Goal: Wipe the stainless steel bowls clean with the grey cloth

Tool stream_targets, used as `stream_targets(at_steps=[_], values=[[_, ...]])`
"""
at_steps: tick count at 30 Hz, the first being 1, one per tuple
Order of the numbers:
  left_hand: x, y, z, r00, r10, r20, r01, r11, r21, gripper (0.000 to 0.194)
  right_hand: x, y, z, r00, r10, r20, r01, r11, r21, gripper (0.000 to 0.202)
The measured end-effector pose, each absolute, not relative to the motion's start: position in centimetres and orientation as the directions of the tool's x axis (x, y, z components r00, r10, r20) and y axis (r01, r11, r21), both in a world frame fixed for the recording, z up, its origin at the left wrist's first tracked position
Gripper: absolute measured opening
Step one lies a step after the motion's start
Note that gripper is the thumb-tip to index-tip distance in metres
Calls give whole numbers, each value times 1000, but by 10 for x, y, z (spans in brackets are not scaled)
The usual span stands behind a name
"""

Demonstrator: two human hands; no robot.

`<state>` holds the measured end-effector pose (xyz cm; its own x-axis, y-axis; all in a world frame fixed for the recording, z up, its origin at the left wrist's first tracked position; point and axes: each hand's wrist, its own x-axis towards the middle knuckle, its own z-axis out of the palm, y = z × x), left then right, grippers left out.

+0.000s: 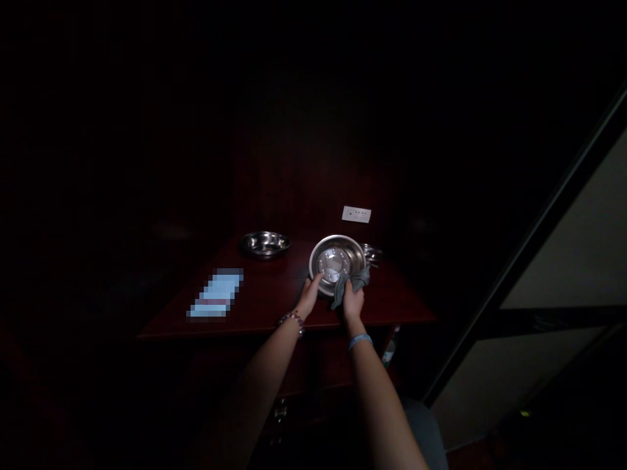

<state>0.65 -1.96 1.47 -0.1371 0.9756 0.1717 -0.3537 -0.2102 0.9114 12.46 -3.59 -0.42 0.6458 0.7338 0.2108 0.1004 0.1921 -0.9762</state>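
Observation:
Tilted toward me above the dark red table is a shiny metal bowl [335, 261], its inside showing. My left hand [308, 297] grips its lower left rim, thumb on the inner side and the other fingers mostly hidden behind. In my right hand [353, 304] is a grey cloth [361, 279], closed in the fingers and pressed against the bowl's lower right rim. Part of the cloth hangs down between the two hands.
The dark red table [274, 297] carries a shallow metal bowl [265, 244] at back left, more metalware [373, 253] behind the held bowl, and a blurred-out pale rectangle [216, 294]. A wall socket [356, 214] sits behind. A bottle [390, 349] stands below the right edge.

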Motion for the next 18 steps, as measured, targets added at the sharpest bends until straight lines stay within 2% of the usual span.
stream_targets(at_steps=[5, 7, 13, 18], values=[[13, -25, 16, -4, 966, 260, -305, -249, 919, 18, 125, -36, -7, 650, 727, 222, 97, 210, -973, 36], [14, -24, 14, -6, 966, 257, -293, -247, 924, 14, 125, -36, -8, 649, 725, 231, 107, 214, -971, 35], [14, -13, 10, -111, 980, 167, -323, -194, 926, 9, 124, -32, -9, 613, 745, 262, 98, 257, -961, 36], [8, -9, 9, -371, 923, 103, -399, -259, 879, 19, 122, -30, -10, 578, 766, 281, 80, 290, -954, 41]])
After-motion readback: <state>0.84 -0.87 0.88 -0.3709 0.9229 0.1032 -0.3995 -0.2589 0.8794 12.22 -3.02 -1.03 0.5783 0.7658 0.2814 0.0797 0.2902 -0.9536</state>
